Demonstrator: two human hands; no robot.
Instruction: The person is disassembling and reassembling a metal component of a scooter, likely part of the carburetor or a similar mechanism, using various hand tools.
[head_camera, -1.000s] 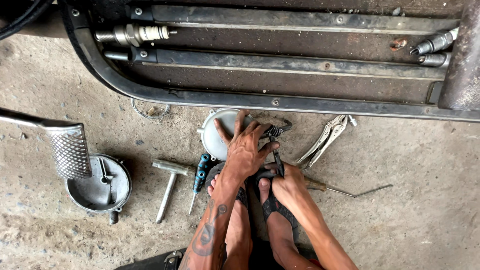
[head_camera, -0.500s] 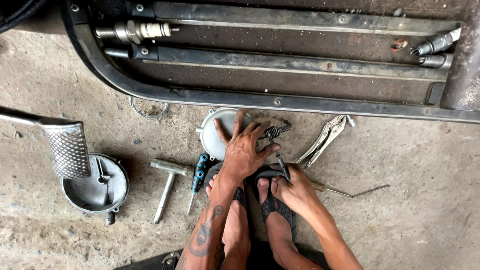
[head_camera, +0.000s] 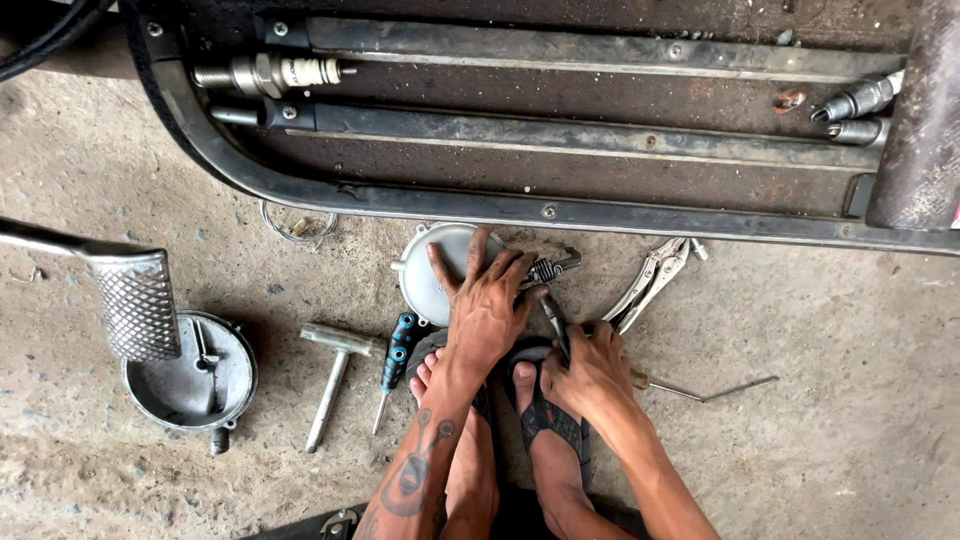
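My left hand (head_camera: 485, 305) lies flat with fingers spread over a round grey metal cover (head_camera: 432, 270) on the concrete floor, pressing on it. My right hand (head_camera: 592, 372) is closed around the handle of a thin dark tool (head_camera: 553, 322) whose tip points toward the small metal part (head_camera: 553, 267) just right of the cover. Both hands work directly above my two feet in dark sandals (head_camera: 545, 420). What lies under the left palm is hidden.
Locking pliers (head_camera: 655, 275) lie to the right, a bent metal rod (head_camera: 715, 392) beside my right wrist. A blue-handled screwdriver (head_camera: 395, 360), a hammer (head_camera: 333, 375) and a round metal housing (head_camera: 190, 375) lie to the left. A dark metal frame (head_camera: 540, 205) runs across the top.
My right hand has shifted a little up and right with the tool. The left hand stays spread on the cover.
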